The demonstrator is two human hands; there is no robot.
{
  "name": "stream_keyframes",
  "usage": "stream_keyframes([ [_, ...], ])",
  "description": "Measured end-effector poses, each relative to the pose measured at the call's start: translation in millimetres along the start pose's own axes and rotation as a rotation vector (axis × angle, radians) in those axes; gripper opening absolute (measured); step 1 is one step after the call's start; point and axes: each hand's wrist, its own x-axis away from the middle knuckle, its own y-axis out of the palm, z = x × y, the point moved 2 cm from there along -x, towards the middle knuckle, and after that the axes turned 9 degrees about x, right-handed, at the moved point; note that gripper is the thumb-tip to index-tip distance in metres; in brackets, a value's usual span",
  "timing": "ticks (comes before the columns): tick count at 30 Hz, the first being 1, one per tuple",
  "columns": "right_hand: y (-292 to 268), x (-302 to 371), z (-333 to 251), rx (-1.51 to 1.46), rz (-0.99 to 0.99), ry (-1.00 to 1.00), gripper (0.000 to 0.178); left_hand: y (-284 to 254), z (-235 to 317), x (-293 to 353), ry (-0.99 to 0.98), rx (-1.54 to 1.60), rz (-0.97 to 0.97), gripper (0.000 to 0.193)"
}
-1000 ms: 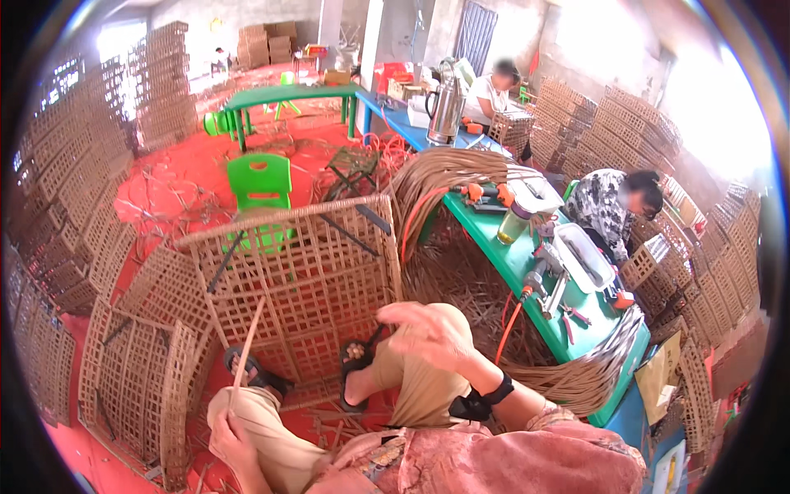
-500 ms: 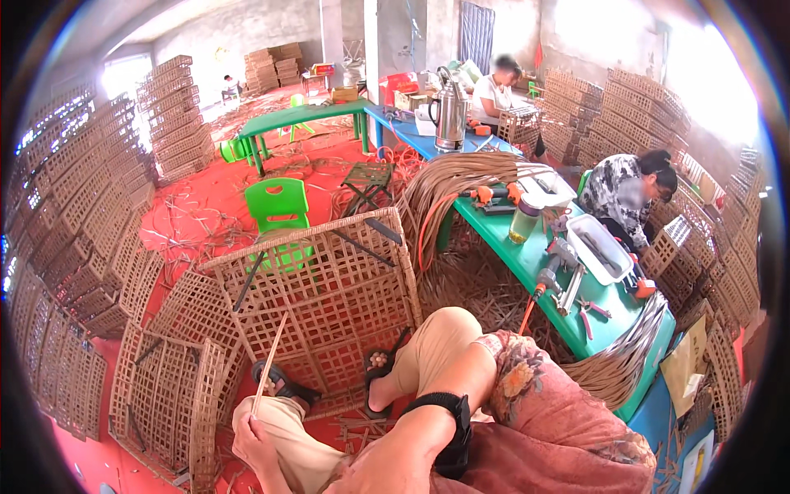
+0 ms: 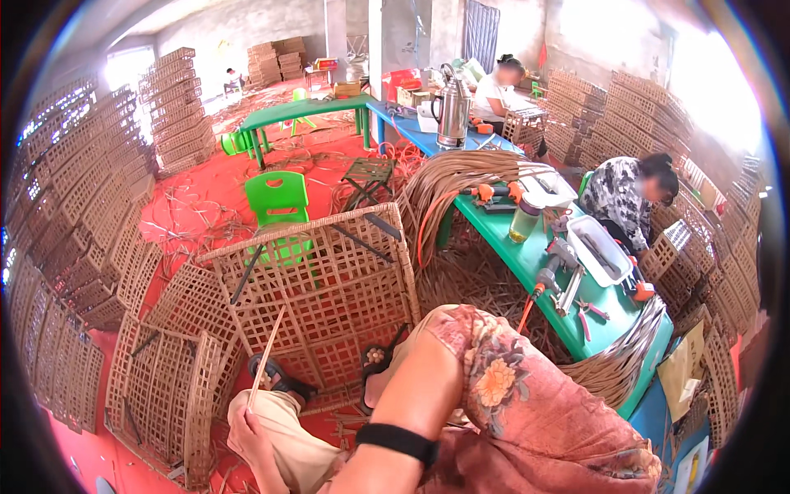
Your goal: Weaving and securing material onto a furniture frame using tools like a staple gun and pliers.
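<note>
Left grip (image 3: 248, 430) pinches a tilted tan strip (image 3: 267, 347); right grip unseen, can't tell

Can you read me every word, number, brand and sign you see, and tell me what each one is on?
None can be read.
Red-and-yellow box at the back: any print is too small to read.
Brown paper at the right: too blurred to make out any writing.
Pale strip and big woven frame: no writing to be seen.
</note>
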Motion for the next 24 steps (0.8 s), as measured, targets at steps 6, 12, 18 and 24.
stream_keyframes([
  [6,1,-6,11,-0.001,-0.028,0.009,0.023,3,-4,-1,-0.043,0.041,-0.039,0.019],
  [12,5,-11,18,-0.006,-0.042,0.02,0.024,-2,-7,2,-0.031,0.046,-0.017,0.019],
  [18,4,-13,22,-0.008,-0.049,0.027,0.024,-2,-2,1,-0.065,0.052,-0.042,0.02],
  [24,-1,-17,22,0.002,-0.05,0.022,0.025,1,-7,0,-0.046,0.076,-0.028,0.019],
])
